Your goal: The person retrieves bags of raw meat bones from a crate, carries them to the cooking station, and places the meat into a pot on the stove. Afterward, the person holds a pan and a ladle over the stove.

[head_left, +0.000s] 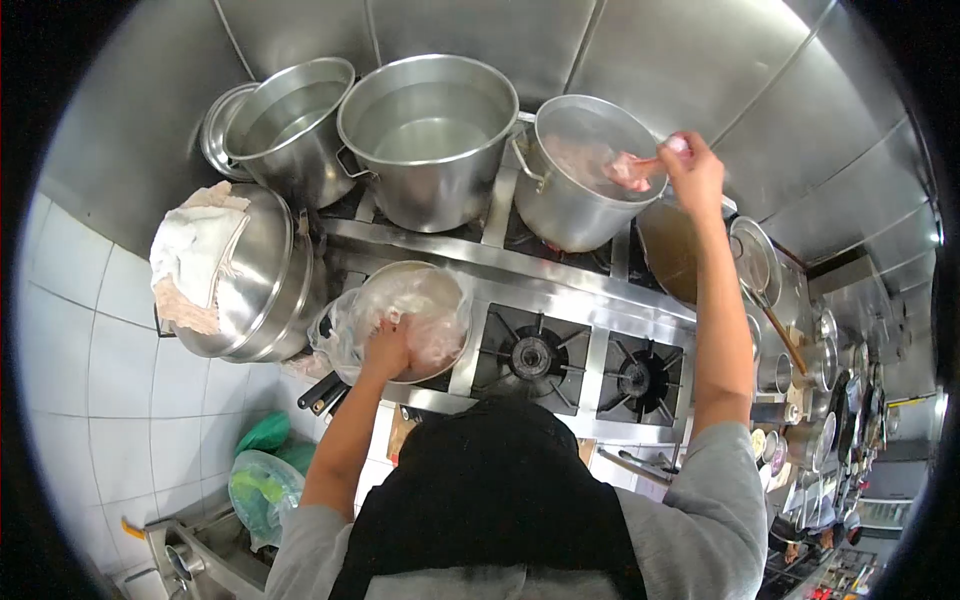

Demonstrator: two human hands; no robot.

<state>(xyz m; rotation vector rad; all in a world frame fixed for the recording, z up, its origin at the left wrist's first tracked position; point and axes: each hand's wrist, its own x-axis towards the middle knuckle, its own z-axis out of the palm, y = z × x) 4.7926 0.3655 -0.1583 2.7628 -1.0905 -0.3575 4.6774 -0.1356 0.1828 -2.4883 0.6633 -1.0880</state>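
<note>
My right hand (692,172) is closed on a raw bone with pinkish meat (632,172), held over the rim of a steel pot (570,210) at the back right of the stove. Cloudy liquid and some pinkish matter show inside that pot. At the front left burner, my left hand (388,350) reaches into a clear plastic bag (440,300), which lies in a round pan (408,266). Pinkish contents show through the bag. The left fingertips are hidden by plastic, so what they hold cannot be made out.
Two large pots, one in the middle (430,185) and one at left (300,165), stand on the back row. A domed steel vessel (255,290) bears cloths (200,250). Front burners (532,356) have bare grates. A ladle (780,335) and more pots are at right.
</note>
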